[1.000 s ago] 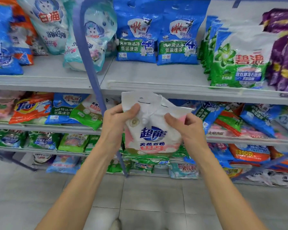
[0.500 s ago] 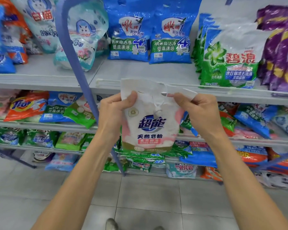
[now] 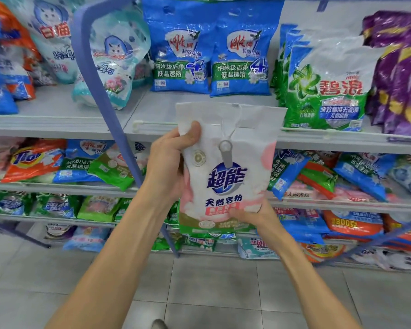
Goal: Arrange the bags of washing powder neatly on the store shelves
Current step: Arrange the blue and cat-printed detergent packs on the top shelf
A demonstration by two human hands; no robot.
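I hold a white and pink bag of washing powder (image 3: pixel 226 167) upright in front of the shelves, its blue logo facing me. My left hand (image 3: pixel 169 162) grips its upper left edge, thumb on the front. My right hand (image 3: pixel 254 216) supports the bag's lower right corner from below. The bag's flat top reaches up in front of the edge of the upper shelf (image 3: pixel 207 128). Behind it on that shelf stand two blue bags (image 3: pixel 209 48) and green and white bags (image 3: pixel 323 84).
A blue slanted shelf post (image 3: pixel 105 98) crosses just left of the bag. Purple bags (image 3: pixel 399 74) stand at the far right, pale cat-print bags (image 3: pixel 109 60) at the left. The lower shelves (image 3: pixel 81 186) hold jumbled blue, green and orange bags. Grey floor tiles (image 3: pixel 211 293) lie below.
The bag has been straightened and raised. My right hand has dropped from the bag's top right corner to its bottom right corner. My left hand keeps its hold.
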